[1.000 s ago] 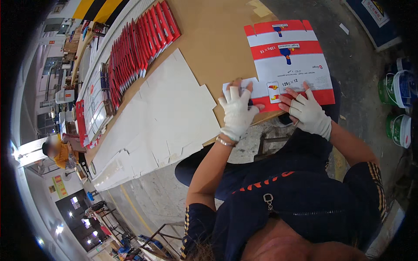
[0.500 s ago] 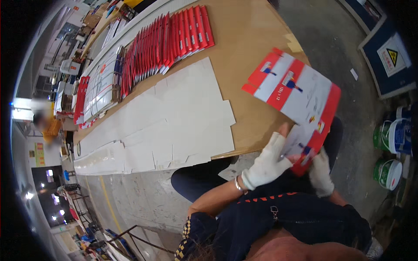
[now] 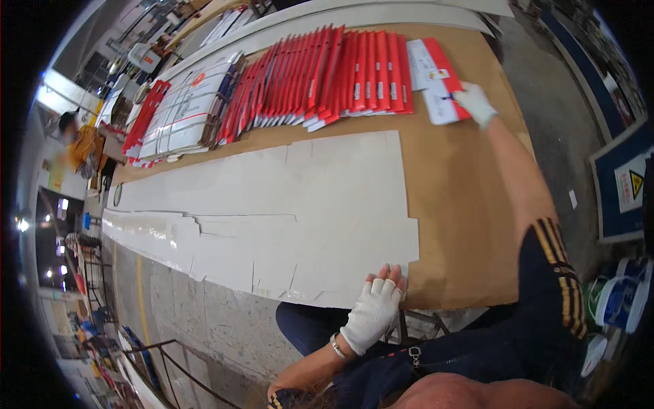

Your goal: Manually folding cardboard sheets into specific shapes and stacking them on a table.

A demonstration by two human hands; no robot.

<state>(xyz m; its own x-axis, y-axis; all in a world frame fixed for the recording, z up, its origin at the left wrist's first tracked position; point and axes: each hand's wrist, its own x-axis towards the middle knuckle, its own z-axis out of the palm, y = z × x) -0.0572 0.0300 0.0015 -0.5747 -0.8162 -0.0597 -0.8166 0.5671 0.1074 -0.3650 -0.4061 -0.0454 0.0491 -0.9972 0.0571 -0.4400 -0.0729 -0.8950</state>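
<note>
A folded red-and-white carton [image 3: 436,105] lies at the right end of the row, its red edge in the grip of my right hand [image 3: 475,105]. That hand wears a white glove, and its arm reaches far across the table. My left hand [image 3: 373,315], in a white glove with bare fingertips, rests on the near right corner of the white cardboard sheets [image 3: 327,184]. Its fingers are stretched out and hold nothing. Beside the carton, a long row of folded red cartons [image 3: 327,75] leans in overlapping order.
Left of the row sits a strapped bundle of white flat cartons [image 3: 187,102], with more red cartons [image 3: 144,123] beyond it. Brown board [image 3: 463,225] covers the table. Buckets [image 3: 616,300] and a blue panel [image 3: 623,184] stand at the right. Another person [image 3: 85,146] is far left.
The carton was open flat between both hands near my lap. Now it is folded, at the row's right end in my right hand. My left hand has let go and moved onto the cardboard.
</note>
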